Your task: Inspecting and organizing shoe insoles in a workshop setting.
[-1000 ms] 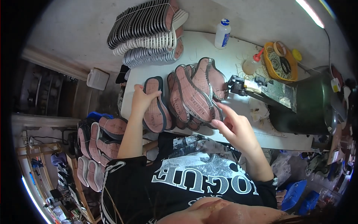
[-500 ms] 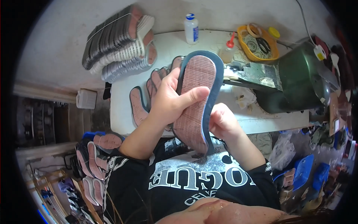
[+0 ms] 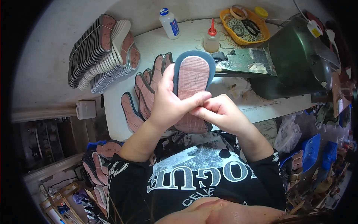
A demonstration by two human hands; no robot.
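Note:
A slipper sole [image 3: 194, 74] with a ribbed reddish-brown face and a dark blue-green rim stands tilted up in front of my chest. My left hand [image 3: 167, 106] is closed round its left side, the thumb lying across the face. At the sole's right edge, my right hand [image 3: 223, 114] is closed with bent fingers and its thumb against the face, close to the left thumb. The right fingertips are partly hidden. Beyond my left hand, several similar soles [image 3: 143, 89] overlap in a row on the white table [image 3: 119, 112].
Tied stacks of soles [image 3: 91, 52] rise at the table's back left. A white bottle with a blue cap [image 3: 169, 26], a red-tipped glue bottle [image 3: 212, 41] and a yellow basket [image 3: 233, 31] stand along the back. A green sewing machine [image 3: 294, 59] takes up the right.
The sole has tipped and its lower end has drawn back. My right hand has moved left and up, onto its face near the left thumb. The view has shifted slightly.

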